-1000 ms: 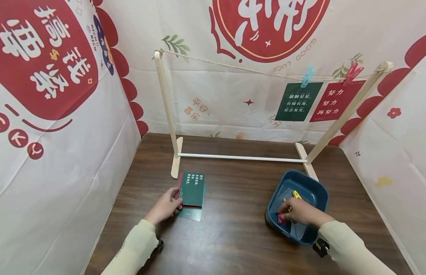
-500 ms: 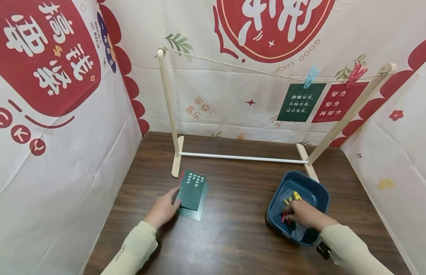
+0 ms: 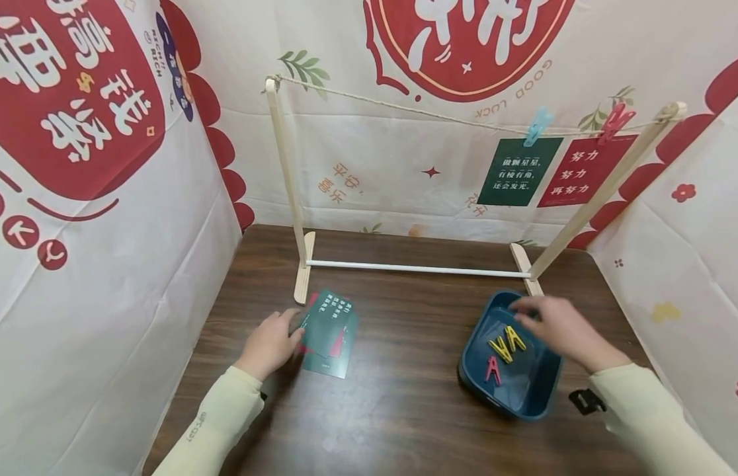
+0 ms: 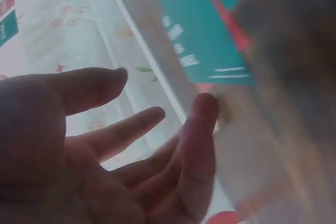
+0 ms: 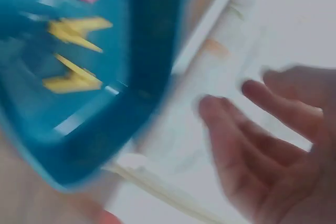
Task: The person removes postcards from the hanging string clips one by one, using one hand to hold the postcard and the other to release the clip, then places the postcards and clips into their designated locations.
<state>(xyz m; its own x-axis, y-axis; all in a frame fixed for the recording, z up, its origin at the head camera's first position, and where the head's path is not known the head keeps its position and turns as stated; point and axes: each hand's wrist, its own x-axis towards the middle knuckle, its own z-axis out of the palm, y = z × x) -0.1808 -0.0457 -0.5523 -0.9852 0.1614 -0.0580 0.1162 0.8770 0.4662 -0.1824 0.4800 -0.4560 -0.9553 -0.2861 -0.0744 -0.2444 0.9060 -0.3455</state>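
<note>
My left hand [image 3: 269,345] is just left of a small pile of green and red cards [image 3: 328,320] on the table. In the left wrist view its fingers [image 4: 198,129] are spread and hold nothing, with the cards [image 4: 202,40] past the fingertips. Blurred by motion, my right hand [image 3: 562,330] hovers over the right rear side of a dark blue bin [image 3: 538,400]. Its fingers are loosely bent around nothing in the right wrist view. Two yellow clothespins [image 3: 501,350] and a red clothespin [image 3: 492,370] lie inside the bin.
Behind stands a wooden frame [image 3: 286,172] with a white bottom bar [image 3: 416,268] and a string [image 3: 405,106]. A blue clothespin [image 3: 538,126] holds a green card [image 3: 518,173] on the string; a red clothespin [image 3: 615,123] holds a red card [image 3: 577,173]. Printed cloth surrounds the table.
My right hand has let go of the red clothespin and risen back and right out of the bin. My left hand has drawn off the cards, which now lie more fanned out.
</note>
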